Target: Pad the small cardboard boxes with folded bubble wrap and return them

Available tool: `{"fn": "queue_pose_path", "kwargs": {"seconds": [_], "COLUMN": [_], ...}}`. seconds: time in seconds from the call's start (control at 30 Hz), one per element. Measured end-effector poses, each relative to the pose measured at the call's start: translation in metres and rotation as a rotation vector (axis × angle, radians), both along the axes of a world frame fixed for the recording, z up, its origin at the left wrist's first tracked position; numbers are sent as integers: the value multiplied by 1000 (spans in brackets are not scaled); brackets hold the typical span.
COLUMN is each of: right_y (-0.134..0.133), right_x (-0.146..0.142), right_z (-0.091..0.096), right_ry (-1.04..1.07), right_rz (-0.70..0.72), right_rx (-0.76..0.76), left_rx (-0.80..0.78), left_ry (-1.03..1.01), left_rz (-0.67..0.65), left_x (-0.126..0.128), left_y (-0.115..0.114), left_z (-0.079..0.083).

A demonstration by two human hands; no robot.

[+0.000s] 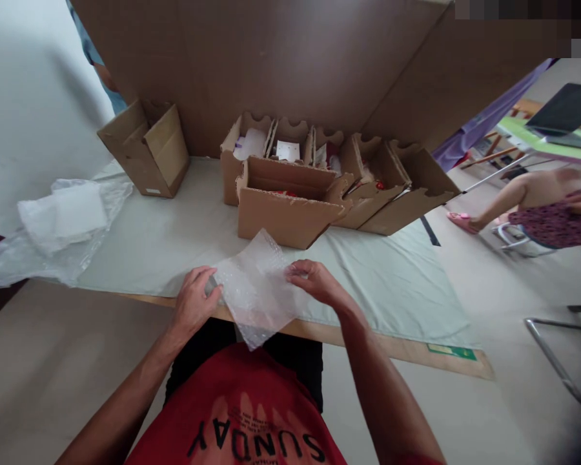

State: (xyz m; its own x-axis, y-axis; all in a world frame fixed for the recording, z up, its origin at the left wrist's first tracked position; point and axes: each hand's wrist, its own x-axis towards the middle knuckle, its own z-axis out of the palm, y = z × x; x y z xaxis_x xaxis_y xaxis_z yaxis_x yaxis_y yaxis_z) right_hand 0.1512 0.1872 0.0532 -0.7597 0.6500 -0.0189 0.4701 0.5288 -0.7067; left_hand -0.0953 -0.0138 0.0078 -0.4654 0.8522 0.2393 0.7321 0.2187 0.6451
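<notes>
A sheet of clear bubble wrap (259,287) is spread at the table's front edge, with its lower corner hanging over my lap. At its left edge, my left hand (196,298) holds the wrap between thumb and fingers. My right hand (314,279) pinches the opposite edge, fingertips curled in. Just beyond the sheet stands a cardboard bin (283,216) with something red inside, partly hidden by its front wall.
Behind are several cardboard bins (387,216) holding small items. A taller open carton (157,155) stands back left, near a pile of clear plastic bags (80,213). A cardboard panel (281,58) rises behind the table (392,284). A seated person (552,206) is at right.
</notes>
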Motion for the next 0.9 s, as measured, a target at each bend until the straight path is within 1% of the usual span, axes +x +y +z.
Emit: {"fn": "queue_pose_path", "kwargs": {"seconds": [0.07,0.13,0.17,0.23,0.3,0.33,0.37,0.43,0.5,0.53,0.57,0.67,0.73,0.8,0.9], "right_y": [19,36,42,46,39,33,24,5,-16,-28,-40,-74,-90,-98,-96], "right_x": [4,-4,-11,-24,-30,-28,-22,0,28,42,55,81,87,89,88], "right_z": [14,22,23,20,15,11,8,1,-7,-10,-14,-23,-27,-30,-32], "right_ry": [-106,-218,-255,-281,-247,-227,-196,-99,5,44,58,-19,-91,-138,-172], "right_rz": [82,108,106,78,13,-29,-82,-215,-318,-331,-304,-111,-18,23,62], "right_rx": [123,273,333,408,453,479,508,556,565,552,526,405,339,309,302], "left_rx": [4,4,-2,-23,-52,-64,-76,-102,-124,-127,-123,-70,-25,-18,-108], "left_ry": [-30,-30,-17,31,82,103,118,141,165,178,190,206,206,201,185], "left_rz": [-15,-54,-76,-106,-116,-120,-125,-143,-155,-154,-153,-194,-293,-433,-630], "left_x": [3,10,15,24,31,33,34,35,35,35,35,36,37,37,34], "left_y": [12,26,33,43,47,46,44,36,29,26,24,19,16,13,10], "left_z": [3,3,3,0,-4,-5,-7,-9,-10,-9,-8,1,9,17,22]}}
